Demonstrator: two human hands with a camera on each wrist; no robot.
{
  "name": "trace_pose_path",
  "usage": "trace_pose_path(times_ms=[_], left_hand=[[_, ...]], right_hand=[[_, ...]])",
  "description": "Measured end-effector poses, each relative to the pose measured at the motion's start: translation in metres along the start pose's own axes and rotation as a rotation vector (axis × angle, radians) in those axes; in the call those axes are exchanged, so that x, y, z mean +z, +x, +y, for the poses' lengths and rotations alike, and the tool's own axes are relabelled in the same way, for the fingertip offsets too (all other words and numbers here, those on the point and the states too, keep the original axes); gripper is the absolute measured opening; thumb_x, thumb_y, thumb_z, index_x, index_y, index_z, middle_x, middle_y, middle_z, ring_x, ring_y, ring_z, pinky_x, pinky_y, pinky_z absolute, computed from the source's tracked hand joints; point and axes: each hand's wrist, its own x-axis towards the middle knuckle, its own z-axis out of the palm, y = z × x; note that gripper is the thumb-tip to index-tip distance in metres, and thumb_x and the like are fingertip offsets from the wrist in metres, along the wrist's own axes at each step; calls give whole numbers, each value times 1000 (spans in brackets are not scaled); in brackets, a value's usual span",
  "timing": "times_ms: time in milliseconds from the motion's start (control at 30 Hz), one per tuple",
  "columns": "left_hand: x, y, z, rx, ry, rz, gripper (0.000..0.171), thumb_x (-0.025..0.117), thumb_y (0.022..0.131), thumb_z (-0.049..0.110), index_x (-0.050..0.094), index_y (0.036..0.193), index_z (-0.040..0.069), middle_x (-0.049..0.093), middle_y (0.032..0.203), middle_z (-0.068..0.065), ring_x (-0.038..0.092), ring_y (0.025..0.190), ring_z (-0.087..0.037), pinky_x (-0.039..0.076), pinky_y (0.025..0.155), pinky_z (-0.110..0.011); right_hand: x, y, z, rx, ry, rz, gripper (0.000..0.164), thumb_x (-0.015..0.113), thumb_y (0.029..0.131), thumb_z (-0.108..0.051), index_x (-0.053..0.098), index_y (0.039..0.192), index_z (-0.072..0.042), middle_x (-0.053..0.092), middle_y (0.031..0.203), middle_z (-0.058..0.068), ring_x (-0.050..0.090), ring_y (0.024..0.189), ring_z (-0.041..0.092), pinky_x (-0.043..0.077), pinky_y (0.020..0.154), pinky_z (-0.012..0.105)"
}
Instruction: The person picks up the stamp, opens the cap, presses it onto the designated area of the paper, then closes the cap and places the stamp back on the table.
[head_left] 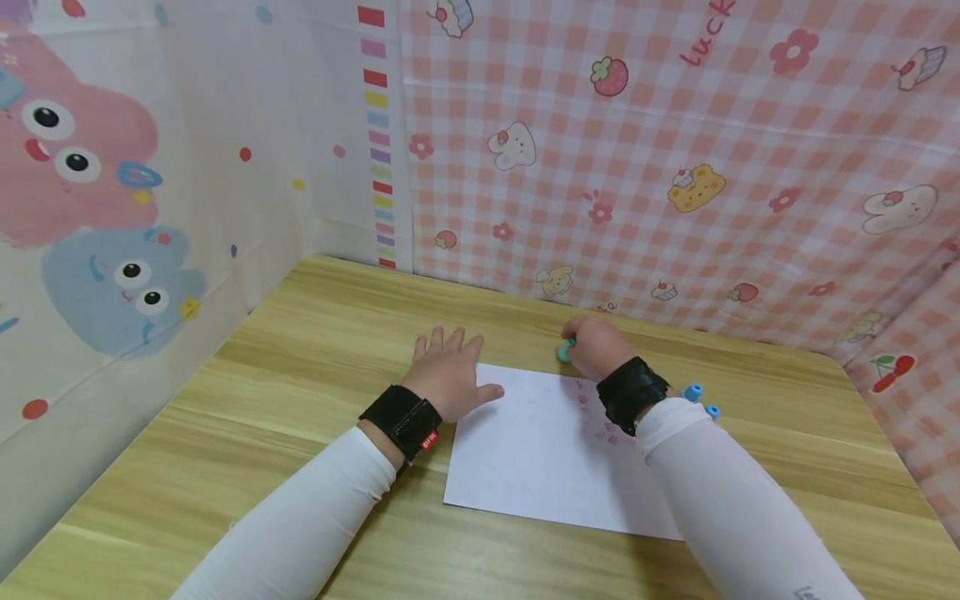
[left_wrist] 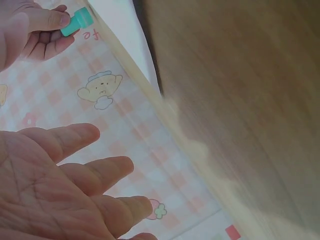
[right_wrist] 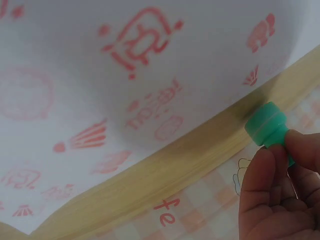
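Note:
A small green stamp [head_left: 566,351] is pinched between the thumb and fingers of my right hand [head_left: 597,347], by the far edge of a white sheet of paper [head_left: 517,458]. In the right wrist view the wide end of the stamp [right_wrist: 265,125] points toward the paper and looks apart from it. Red and pink prints [right_wrist: 142,42] mark the sheet, among them a shuttlecock shape [right_wrist: 87,136]. My left hand [head_left: 447,379] lies with fingers spread at the sheet's far left corner, holding nothing. Its palm and straight fingers show in the left wrist view.
Two blue stamps [head_left: 693,392] stand on the wooden table [head_left: 300,375], just past my right wrist and partly hidden by it. A pink checked cloth [head_left: 637,150] hangs behind the table, and a white cartoon cloth [head_left: 225,83] hangs on the left.

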Motion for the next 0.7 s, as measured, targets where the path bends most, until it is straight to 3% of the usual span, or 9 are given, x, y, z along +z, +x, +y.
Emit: trace_pose_path(times_ms=[433,567,700], left_hand=[[2,0,1,-4,-2,-7,90,64,98,64,35,164,11,26,173,-22,10,160,-53,4,130,-67],[2,-1,1,-1,-11,-10,90,64,98,63,35,164,10,26,172,-22,9,160,-53,4,129,-68],[2,-1,0,-4,-15,-13,90,63,98,63,34,165,10,25,172,-23,9,160,-53,3,129,-68]], right_hand=[[1,-5,-7,0,-11,-6,27,66,102,-8,70,128,-2,72,126,18,65,110,33,54,105,51],[1,-4,-4,-4,-3,-21,33,64,103,-8,66,135,-2,70,129,20,65,113,34,54,105,50],[-4,-5,4,-17,23,-43,43,61,104,-13,58,145,-1,64,140,24,63,126,39,52,109,53]])
